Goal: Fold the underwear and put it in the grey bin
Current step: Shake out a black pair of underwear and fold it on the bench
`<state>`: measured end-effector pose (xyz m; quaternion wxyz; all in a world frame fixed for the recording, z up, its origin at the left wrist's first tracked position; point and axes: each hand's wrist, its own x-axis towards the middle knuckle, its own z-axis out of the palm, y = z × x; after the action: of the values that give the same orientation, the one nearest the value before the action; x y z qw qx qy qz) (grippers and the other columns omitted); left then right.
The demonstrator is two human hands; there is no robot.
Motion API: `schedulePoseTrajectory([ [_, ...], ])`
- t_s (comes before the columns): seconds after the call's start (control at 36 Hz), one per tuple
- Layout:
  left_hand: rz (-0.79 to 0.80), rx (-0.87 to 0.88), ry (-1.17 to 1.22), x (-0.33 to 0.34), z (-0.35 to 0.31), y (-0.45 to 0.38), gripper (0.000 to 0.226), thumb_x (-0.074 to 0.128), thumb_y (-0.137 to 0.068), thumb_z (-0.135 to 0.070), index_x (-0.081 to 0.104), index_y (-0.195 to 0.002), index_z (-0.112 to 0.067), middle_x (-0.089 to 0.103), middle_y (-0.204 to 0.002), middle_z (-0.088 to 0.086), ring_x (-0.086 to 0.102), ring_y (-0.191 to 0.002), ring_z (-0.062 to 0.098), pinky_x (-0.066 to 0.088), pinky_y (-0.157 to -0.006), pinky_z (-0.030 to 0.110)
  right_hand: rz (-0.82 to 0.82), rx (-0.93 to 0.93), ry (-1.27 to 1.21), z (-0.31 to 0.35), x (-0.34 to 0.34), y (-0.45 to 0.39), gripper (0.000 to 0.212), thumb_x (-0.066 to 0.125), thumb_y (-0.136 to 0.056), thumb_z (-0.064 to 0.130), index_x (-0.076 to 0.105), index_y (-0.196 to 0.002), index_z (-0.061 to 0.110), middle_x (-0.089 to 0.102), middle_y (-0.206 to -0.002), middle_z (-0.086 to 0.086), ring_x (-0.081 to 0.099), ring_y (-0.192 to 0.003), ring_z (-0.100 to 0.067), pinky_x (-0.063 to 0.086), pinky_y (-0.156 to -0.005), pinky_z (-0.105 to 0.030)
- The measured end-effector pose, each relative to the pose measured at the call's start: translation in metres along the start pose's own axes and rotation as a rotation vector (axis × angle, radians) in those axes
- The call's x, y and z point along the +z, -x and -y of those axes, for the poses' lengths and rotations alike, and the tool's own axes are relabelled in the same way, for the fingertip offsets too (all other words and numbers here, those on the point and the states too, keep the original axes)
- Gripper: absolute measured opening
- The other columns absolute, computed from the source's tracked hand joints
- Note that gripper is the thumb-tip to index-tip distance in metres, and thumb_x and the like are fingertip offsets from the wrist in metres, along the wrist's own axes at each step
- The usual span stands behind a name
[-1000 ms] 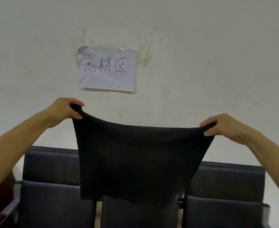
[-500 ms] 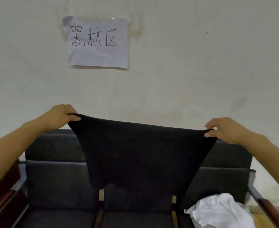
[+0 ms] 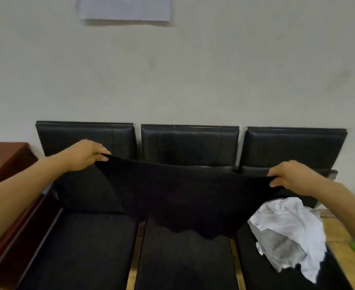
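Note:
A black pair of underwear point(image 3: 183, 191) is stretched wide in the air over the black bench seats. My left hand point(image 3: 86, 153) pinches its upper left corner and my right hand point(image 3: 287, 176) pinches its upper right corner. The waistband runs between the two hands, and the lower edge hangs just above the middle seat. No grey bin is in view.
A row of three black padded seats point(image 3: 78, 248) stands against a pale wall. A crumpled white and grey garment point(image 3: 285, 231) lies on the right seat. A reddish-brown wooden cabinet point(image 3: 3, 160) stands at the left. A sheet of paper point(image 3: 124, 9) is stuck on the wall above.
Both hands have lowered the stretched underwear toward the seats, and my view has tipped down. The seats and the white garment have come into sight.

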<state>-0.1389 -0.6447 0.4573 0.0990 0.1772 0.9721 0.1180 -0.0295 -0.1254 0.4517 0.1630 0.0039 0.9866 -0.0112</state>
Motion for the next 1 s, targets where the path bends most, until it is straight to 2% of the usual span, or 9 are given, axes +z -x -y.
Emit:
schedulePoseTrajectory([
  [0.11,0.016,0.016,-0.019,0.038,0.006,-0.008,0.026,0.061,-0.09,-0.013,0.068,-0.115,-0.011,0.066,-0.118,0.004,0.061,-0.112,0.022,0.04,-0.096,0.026,0.085,-0.016,0.036,0.006,0.038,-0.019,0.024,0.059,-0.088,0.016,0.066,-0.111,0.022,0.064,-0.113,0.0,0.058,-0.103,-0.019,0.045,-0.088,-0.028],
  [0.19,0.06,0.043,-0.057,0.079,0.011,-0.024,0.024,0.059,-0.091,-0.009,0.069,-0.113,-0.009,0.068,-0.114,0.005,0.063,-0.107,0.023,0.04,-0.091,0.023,0.107,0.001,0.016,0.008,0.073,-0.047,0.03,0.052,-0.09,0.008,0.063,-0.113,0.023,0.062,-0.114,-0.004,0.058,-0.102,-0.021,0.045,-0.084,-0.027],
  [0.31,0.066,-0.016,-0.124,0.129,0.023,-0.055,0.029,0.054,-0.093,-0.007,0.064,-0.121,-0.008,0.065,-0.121,0.009,0.059,-0.112,0.025,0.039,-0.097,0.032,0.113,0.008,0.011,0.01,0.116,-0.088,0.034,0.045,-0.092,0.005,0.061,-0.117,0.021,0.062,-0.111,-0.011,0.058,-0.101,-0.027,0.043,-0.077,-0.028],
  [0.44,-0.018,-0.094,-0.113,0.178,0.024,-0.09,0.028,0.051,-0.094,-0.007,0.065,-0.118,-0.01,0.067,-0.116,0.013,0.059,-0.107,0.033,0.043,-0.094,0.04,-0.004,0.02,0.001,0.0,0.16,-0.128,0.036,0.045,-0.087,-0.001,0.061,-0.115,0.013,0.066,-0.102,-0.013,0.059,-0.095,-0.03,0.049,-0.08,-0.037],
  [0.53,-0.102,-0.082,-0.111,0.2,0.02,-0.101,0.026,0.052,-0.095,-0.009,0.067,-0.115,-0.009,0.068,-0.112,0.016,0.06,-0.103,0.037,0.045,-0.09,0.043,-0.075,0.03,-0.018,-0.007,0.174,-0.14,0.037,0.046,-0.086,-0.003,0.061,-0.116,0.012,0.066,-0.099,-0.015,0.058,-0.095,-0.033,0.046,-0.076,-0.038],
  [0.75,-0.117,-0.038,-0.123,0.212,0.004,-0.101,0.035,0.047,-0.097,-0.01,0.055,-0.131,-0.007,0.058,-0.129,0.015,0.053,-0.119,0.033,0.038,-0.101,0.041,-0.149,0.073,-0.012,-0.025,0.179,-0.134,0.034,0.046,-0.093,0.004,0.059,-0.124,0.012,0.065,-0.104,-0.021,0.058,-0.097,-0.037,0.044,-0.076,-0.037],
  [0.86,-0.195,0.11,-0.15,0.231,0.004,-0.081,0.033,0.056,-0.09,0.0,0.061,-0.123,-0.001,0.065,-0.115,0.02,0.062,-0.104,0.038,0.048,-0.089,0.048,-0.145,0.084,0.003,-0.025,0.2,-0.114,0.032,0.05,-0.09,0.006,0.062,-0.119,0.014,0.067,-0.099,-0.017,0.06,-0.094,-0.036,0.046,-0.076,-0.037],
  [0.92,-0.203,0.203,-0.176,0.252,0.01,-0.067,0.033,0.067,-0.079,0.009,0.066,-0.112,0.003,0.068,-0.104,0.023,0.066,-0.094,0.04,0.053,-0.08,0.051,-0.123,0.068,0.007,-0.023,0.221,-0.101,0.034,0.052,-0.088,0.005,0.062,-0.118,0.014,0.069,-0.099,-0.015,0.061,-0.094,-0.034,0.046,-0.076,-0.036],
  [1.0,-0.174,0.256,-0.249,0.303,0.023,-0.043,0.047,0.08,-0.06,0.013,0.069,-0.104,0.0,0.07,-0.098,0.02,0.069,-0.089,0.036,0.056,-0.074,0.049,-0.07,0.048,0.022,-0.021,0.271,-0.085,0.04,0.048,-0.088,0.002,0.061,-0.124,0.017,0.068,-0.106,-0.011,0.062,-0.099,-0.03,0.044,-0.078,-0.033],
])
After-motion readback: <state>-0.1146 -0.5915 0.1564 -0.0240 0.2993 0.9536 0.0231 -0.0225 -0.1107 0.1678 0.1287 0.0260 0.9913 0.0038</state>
